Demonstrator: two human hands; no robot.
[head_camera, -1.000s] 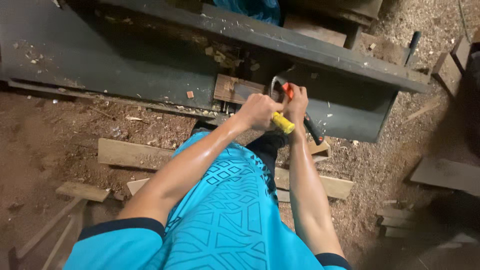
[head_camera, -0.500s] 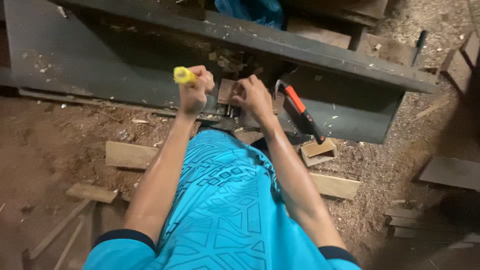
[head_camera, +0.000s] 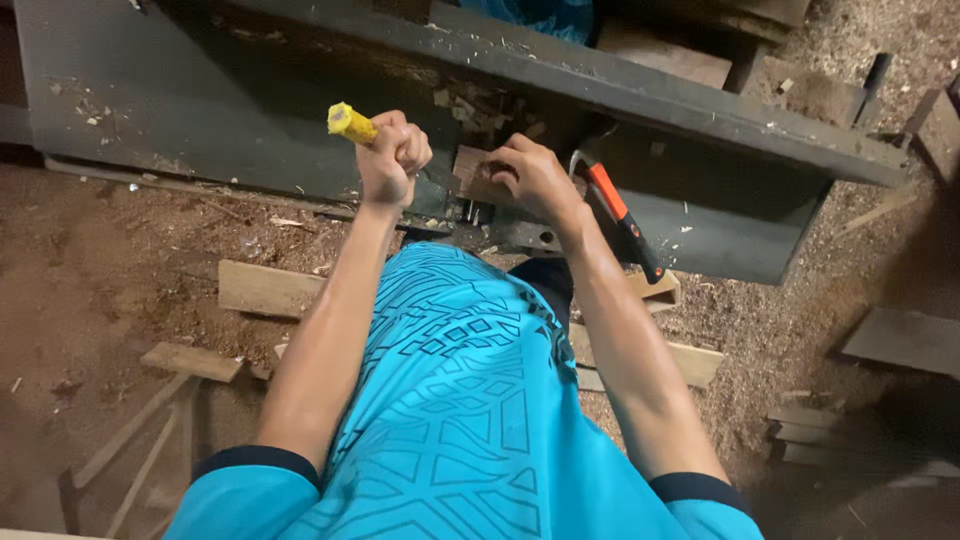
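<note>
While the dark grey metal worktop (head_camera: 250, 110) ran across the top of the head view, the left hand (head_camera: 393, 155) was seen clenched into a fist around a yellow-handled tool (head_camera: 352, 124), whose yellow end stuck out up and to the left of the knuckles. The working end of that tool was hidden by the fist and could not be made out. The right hand (head_camera: 528, 180) was held just beside the left, its fingers curled down onto a small wooden block (head_camera: 476, 176) that sat against the lower edge of the worktop; whether the block was truly gripped or only pressed could not be told. The two hands were kept close together but apart, with the block between them.

Just to the right of the right wrist, a hammer (head_camera: 618, 210) with an orange and black handle was leaned against the front of the worktop, its metal head uppermost and its handle slanted down to the right. It was touched by neither hand. Wood chips were scattered along the upper ledge of the worktop.

Below, a bright blue patterned shirt (head_camera: 450, 400) filled the middle of the view. The floor (head_camera: 120, 270) was covered with sawdust, and wooden offcuts (head_camera: 268, 288) were lain about it on both sides of the person.
</note>
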